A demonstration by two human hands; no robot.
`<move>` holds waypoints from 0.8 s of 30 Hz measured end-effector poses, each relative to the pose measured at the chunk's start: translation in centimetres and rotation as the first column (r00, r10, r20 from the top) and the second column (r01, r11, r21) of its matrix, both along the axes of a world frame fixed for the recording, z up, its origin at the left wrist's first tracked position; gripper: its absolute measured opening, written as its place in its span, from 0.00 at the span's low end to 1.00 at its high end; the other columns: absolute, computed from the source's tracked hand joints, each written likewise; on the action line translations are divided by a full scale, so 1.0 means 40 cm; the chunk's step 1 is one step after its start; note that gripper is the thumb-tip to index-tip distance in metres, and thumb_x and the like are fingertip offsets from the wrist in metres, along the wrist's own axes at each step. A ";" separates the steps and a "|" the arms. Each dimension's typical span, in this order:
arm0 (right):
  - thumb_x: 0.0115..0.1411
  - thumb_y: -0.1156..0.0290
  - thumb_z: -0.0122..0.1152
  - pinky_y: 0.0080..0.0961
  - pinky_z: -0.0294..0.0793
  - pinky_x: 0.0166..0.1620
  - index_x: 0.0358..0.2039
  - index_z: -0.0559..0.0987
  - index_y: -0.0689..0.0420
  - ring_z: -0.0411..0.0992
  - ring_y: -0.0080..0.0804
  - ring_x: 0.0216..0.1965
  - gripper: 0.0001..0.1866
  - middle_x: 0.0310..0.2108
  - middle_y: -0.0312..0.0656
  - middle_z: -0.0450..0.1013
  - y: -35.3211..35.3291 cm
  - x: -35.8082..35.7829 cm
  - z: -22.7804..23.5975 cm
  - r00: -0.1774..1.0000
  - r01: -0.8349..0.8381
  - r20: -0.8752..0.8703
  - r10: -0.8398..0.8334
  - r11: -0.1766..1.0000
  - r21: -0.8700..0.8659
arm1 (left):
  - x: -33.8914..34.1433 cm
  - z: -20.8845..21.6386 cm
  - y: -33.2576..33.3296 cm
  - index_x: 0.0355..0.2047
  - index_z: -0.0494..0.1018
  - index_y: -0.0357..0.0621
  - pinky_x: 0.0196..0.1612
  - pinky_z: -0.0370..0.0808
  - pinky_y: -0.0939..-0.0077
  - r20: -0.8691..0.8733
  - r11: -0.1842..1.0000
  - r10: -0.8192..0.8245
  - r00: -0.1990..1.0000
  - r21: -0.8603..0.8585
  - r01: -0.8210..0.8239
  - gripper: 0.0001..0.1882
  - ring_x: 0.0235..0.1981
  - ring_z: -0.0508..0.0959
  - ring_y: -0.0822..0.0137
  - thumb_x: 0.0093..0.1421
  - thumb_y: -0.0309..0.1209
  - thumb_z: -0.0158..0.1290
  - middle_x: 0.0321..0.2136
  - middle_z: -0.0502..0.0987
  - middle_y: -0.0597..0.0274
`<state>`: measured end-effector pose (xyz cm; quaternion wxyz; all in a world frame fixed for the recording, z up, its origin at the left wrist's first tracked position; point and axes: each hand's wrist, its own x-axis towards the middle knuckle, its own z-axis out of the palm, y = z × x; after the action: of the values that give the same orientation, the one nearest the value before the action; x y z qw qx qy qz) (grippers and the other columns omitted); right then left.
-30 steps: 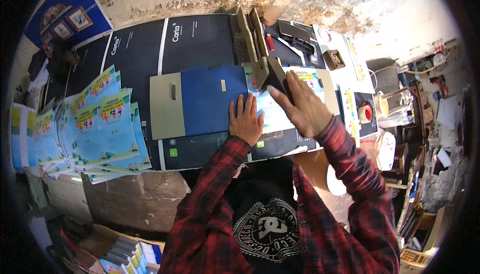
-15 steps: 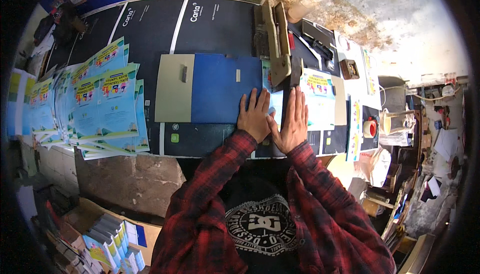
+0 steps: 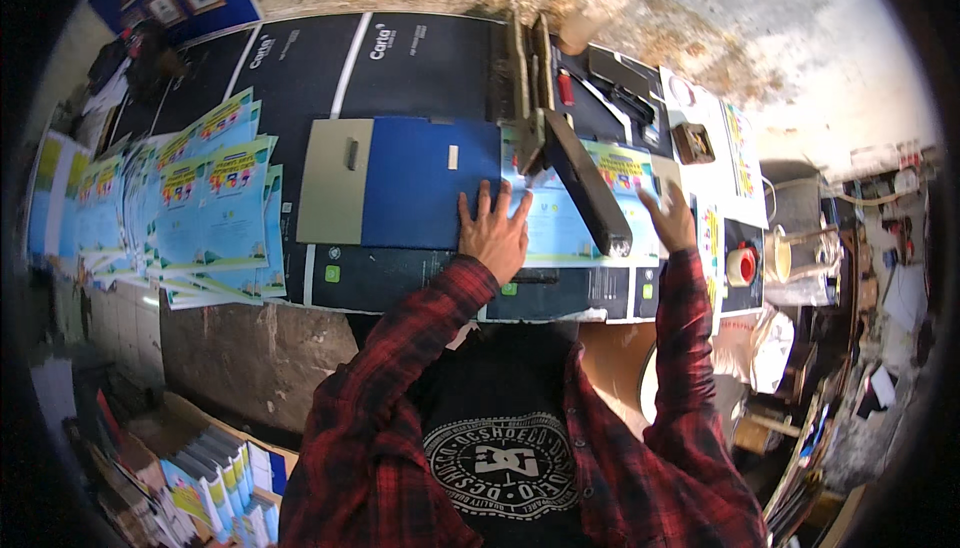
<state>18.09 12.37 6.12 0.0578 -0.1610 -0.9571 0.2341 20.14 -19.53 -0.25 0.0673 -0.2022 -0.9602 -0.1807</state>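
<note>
My left hand (image 3: 495,235) lies flat with fingers spread, across the right edge of a blue board (image 3: 415,188) and a light blue printed sheet (image 3: 548,218). A grey-green panel (image 3: 336,183) adjoins the blue board on its left. Over the sheet slants a long dark lever arm (image 3: 588,188), joined at its far end to an upright two-plate stand (image 3: 532,68). My right hand (image 3: 672,220) is beside the sheet's right end, thumb and fingers apart; whether it touches the paper, I cannot tell.
Fanned piles of printed covers (image 3: 205,208) cover the table's left. Toward the right are a red tape roll (image 3: 741,265), a small brown box (image 3: 692,143) and a red lighter-like object (image 3: 565,88). A box of booklets (image 3: 215,468) stands below, lower left.
The lever arm has risen from between my hands and now slants over the sheet. My right hand has moved away to the right; my left hand has shifted slightly left.
</note>
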 end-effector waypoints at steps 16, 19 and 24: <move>0.47 0.51 0.70 0.51 0.70 0.49 0.68 0.54 0.47 0.70 0.55 0.50 0.51 0.49 0.55 0.69 -0.123 0.001 -0.155 0.996 -0.033 0.085 0.012 0.970 0.243 | 0.021 -0.015 -0.112 0.59 0.66 0.52 0.60 0.46 0.22 -0.034 0.983 0.181 0.983 0.037 -0.179 0.26 0.64 0.59 0.40 0.62 0.45 0.47 0.61 0.61 0.47; 0.48 0.50 0.70 0.51 0.70 0.49 0.68 0.55 0.49 0.70 0.56 0.50 0.51 0.50 0.56 0.69 -0.110 0.001 -0.147 0.993 -0.073 0.113 0.041 0.952 0.298 | 0.021 -0.016 -0.117 0.60 0.66 0.51 0.59 0.48 0.21 -0.025 0.985 0.168 0.985 0.035 -0.167 0.26 0.64 0.59 0.39 0.63 0.46 0.47 0.62 0.61 0.47; 0.56 0.50 0.66 0.43 0.72 0.54 0.61 0.63 0.67 0.71 0.58 0.53 0.42 0.53 0.63 0.70 -0.180 -0.047 0.080 0.924 -0.261 -0.194 0.329 0.915 0.309 | 0.020 -0.018 -0.120 0.60 0.66 0.51 0.60 0.48 0.22 0.024 0.984 0.168 0.985 0.063 -0.170 0.26 0.65 0.57 0.40 0.64 0.47 0.47 0.63 0.59 0.48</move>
<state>16.22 5.17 9.30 0.1597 0.0257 -0.9793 0.1215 20.94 -24.33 -0.97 0.0802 -0.1161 -0.9681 -0.2071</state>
